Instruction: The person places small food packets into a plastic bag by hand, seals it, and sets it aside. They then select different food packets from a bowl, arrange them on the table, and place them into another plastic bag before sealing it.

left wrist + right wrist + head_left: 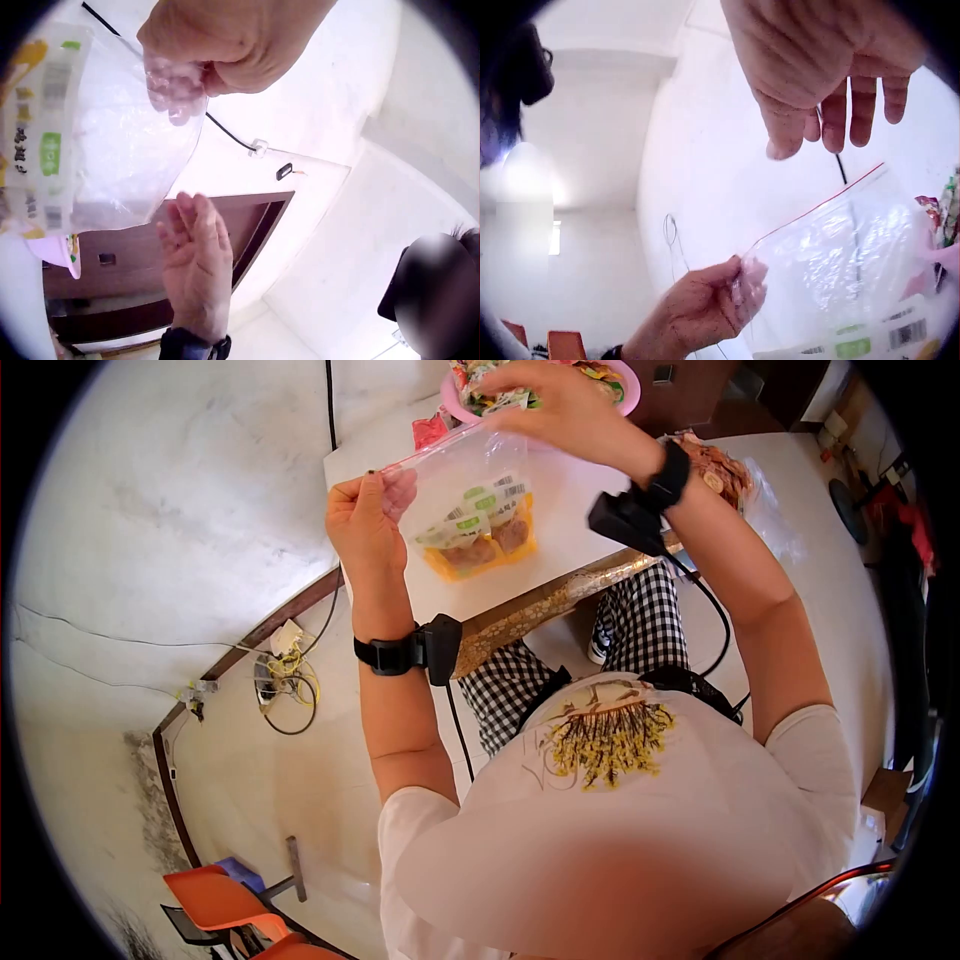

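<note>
A clear zip-top bag point(440, 475) with a red line along its mouth hangs in the head view, with small snack packets point(480, 525) at its bottom. The packets are yellow and white with green labels and barcodes. My left hand point(368, 525) pinches the bag's top corner between thumb and fingers, some fingers showing through the film. Near the other top corner is my right hand point(570, 420). In the right wrist view that right hand point(832, 75) has its fingers extended above the bag's red edge, apart from it, with nothing in its grasp.
A pink basin point(628, 390) of colourful packets stands at the back of the white table point(590, 485). To the right lies a plastic bag of brownish packets point(715, 468). The wall point(200, 480) rises at left, with cables point(290, 680) on the floor and orange chairs point(220, 900) behind.
</note>
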The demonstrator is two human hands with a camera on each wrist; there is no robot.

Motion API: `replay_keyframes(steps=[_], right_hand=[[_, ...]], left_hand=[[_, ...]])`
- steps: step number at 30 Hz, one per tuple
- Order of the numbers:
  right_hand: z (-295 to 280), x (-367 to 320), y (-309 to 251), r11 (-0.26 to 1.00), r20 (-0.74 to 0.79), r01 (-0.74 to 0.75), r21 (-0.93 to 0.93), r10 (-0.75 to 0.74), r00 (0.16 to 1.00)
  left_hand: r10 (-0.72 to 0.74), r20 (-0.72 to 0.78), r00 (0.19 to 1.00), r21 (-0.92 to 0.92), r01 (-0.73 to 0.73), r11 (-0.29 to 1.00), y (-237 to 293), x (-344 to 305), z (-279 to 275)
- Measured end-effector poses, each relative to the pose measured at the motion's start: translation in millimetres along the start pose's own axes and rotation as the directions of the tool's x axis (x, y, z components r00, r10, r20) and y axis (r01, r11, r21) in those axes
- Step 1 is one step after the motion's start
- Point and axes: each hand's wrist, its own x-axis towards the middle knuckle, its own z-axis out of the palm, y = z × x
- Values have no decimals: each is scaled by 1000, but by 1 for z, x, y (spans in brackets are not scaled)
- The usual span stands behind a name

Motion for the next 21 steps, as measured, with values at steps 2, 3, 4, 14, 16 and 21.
replay_keyframes(steps=[2,3,4,14,16,21], right_hand=[[18,14,-8,963,56,210,-170,-204,977],[26,20,-10,981,155,162,-109,-145,977],[33,26,-10,993,255,105,-51,-89,963],[-24,9,7,998,506,34,-43,-7,862],[-49,-5,-4,995,492,-27,93,-23,870],[-133,-49,-44,969,307,-177,172,118,944]], left_hand=[[7,26,1000,6,-7,1000,1,0,4],[8,42,999,10,-8,1000,2,0,5],[6,56,998,14,-7,1000,3,-2,7],[13,99,995,82,-22,996,11,-3,15],[37,159,987,80,-50,996,3,-3,24],[-6,308,951,229,-68,971,-7,-23,59]])
